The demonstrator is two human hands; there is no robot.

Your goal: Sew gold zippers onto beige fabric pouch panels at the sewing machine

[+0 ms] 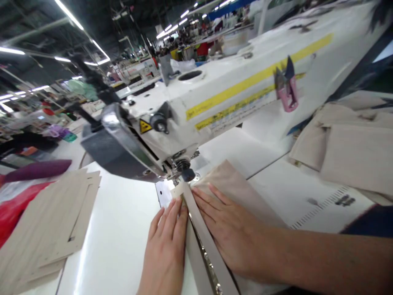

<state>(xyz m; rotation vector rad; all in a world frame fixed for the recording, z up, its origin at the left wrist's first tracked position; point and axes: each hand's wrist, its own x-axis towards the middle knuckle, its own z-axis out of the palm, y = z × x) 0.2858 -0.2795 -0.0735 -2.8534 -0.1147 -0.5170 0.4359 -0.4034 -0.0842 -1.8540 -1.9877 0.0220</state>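
My left hand point(167, 241) lies flat with its fingers stretched forward, the tips at the left edge of a long beige strip point(206, 239). Along that strip runs a shiny gold-coloured metal line that looks like zipper teeth. On the other side, my right hand point(229, 225) is spread flat, pressing on the strip's right edge and on a beige fabric piece point(242, 190) beneath it. The strip's far end reaches under the needle area of a white sewing machine point(166, 153), just ahead of my fingertips. The needle itself is hard to make out.
Beige cut panels point(58, 217) are stacked at the left, beside red fabric point(18, 209) and a purple piece point(39, 170). More beige pieces point(356, 151) lie at the right. Pink-handled snips point(287, 92) hang on the machine arm, which spans above my hands.
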